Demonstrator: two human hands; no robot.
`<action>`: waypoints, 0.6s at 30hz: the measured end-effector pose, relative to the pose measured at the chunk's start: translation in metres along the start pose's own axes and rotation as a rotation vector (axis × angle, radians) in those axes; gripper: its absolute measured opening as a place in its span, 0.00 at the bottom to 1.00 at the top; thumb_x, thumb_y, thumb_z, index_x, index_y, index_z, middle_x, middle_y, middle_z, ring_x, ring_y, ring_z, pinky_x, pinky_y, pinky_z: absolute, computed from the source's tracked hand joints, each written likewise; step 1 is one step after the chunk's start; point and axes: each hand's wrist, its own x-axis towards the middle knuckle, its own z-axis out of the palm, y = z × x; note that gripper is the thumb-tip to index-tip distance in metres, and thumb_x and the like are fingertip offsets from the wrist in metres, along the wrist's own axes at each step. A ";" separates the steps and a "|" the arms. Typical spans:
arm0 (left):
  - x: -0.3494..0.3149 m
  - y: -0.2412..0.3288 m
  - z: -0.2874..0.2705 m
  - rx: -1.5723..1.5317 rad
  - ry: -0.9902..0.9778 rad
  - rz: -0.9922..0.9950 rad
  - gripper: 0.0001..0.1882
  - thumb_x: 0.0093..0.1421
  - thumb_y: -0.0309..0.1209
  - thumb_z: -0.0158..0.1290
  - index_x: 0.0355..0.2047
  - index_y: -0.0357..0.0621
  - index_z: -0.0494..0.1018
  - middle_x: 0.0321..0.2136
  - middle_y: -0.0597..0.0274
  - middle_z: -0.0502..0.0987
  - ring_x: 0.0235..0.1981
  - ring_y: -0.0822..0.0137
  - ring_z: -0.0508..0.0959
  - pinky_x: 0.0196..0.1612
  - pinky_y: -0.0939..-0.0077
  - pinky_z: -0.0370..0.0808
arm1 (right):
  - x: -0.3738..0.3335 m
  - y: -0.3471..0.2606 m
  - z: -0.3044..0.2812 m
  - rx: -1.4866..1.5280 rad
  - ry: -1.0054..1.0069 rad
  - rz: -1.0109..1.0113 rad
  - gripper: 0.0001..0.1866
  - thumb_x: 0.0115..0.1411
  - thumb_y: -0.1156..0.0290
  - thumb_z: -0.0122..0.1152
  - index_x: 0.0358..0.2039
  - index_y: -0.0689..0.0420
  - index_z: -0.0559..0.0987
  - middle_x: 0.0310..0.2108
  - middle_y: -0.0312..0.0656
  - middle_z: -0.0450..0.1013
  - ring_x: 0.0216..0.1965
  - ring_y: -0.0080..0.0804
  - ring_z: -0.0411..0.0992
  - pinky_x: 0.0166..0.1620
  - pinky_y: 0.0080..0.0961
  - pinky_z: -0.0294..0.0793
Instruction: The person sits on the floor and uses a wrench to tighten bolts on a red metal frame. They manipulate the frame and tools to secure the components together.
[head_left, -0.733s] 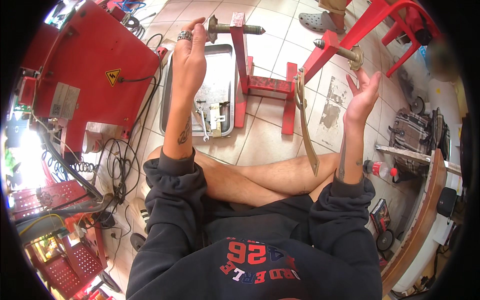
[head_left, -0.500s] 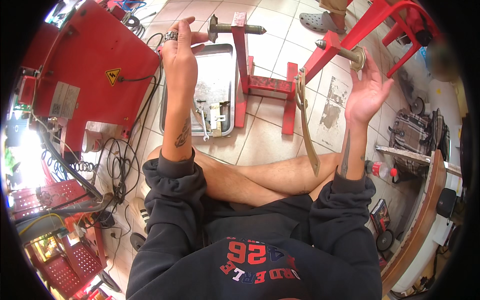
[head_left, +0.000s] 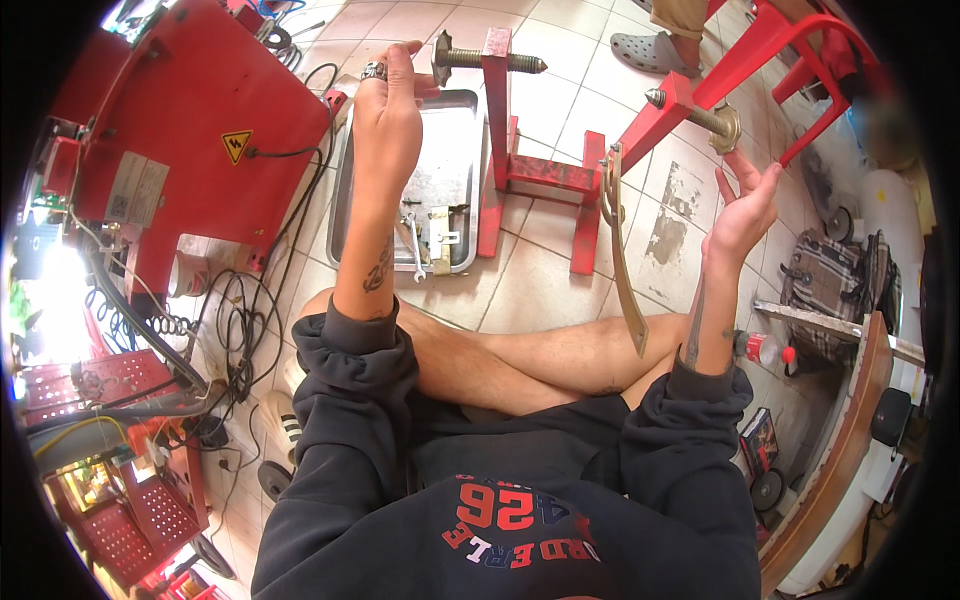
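Tiled workshop floor: seated person's left hand pinches the left bolt on a red stand; right hand, open, fingertips steady the right bolt's washer, aligning both ends.

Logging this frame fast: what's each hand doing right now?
Left hand: fingers closed on the left bolt's head.
Right hand: open, fingertips at the right bolt's washer.
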 end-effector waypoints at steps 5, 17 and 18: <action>0.001 0.003 0.000 -0.175 0.025 0.178 0.28 0.73 0.48 0.36 0.52 0.35 0.71 0.38 0.52 0.81 0.43 0.63 0.79 0.49 0.69 0.73 | -0.009 0.007 0.003 -0.088 -0.056 -0.033 0.38 0.72 0.47 0.31 0.49 0.72 0.77 0.48 0.53 0.77 0.53 0.39 0.73 0.54 0.38 0.74; 0.008 -0.006 -0.004 -0.003 -0.007 0.086 0.32 0.73 0.50 0.32 0.53 0.32 0.71 0.38 0.47 0.81 0.40 0.62 0.80 0.48 0.71 0.74 | -0.002 0.012 0.012 0.316 -0.138 -0.081 0.39 0.72 0.42 0.28 0.56 0.69 0.69 0.58 0.53 0.66 0.64 0.39 0.61 0.64 0.45 0.62; 0.009 -0.006 -0.007 -0.020 -0.013 0.089 0.31 0.73 0.49 0.33 0.52 0.31 0.71 0.38 0.48 0.81 0.40 0.63 0.80 0.47 0.71 0.74 | -0.004 0.014 0.011 0.307 -0.109 -0.104 0.38 0.72 0.43 0.28 0.55 0.68 0.71 0.57 0.53 0.68 0.63 0.39 0.62 0.63 0.46 0.64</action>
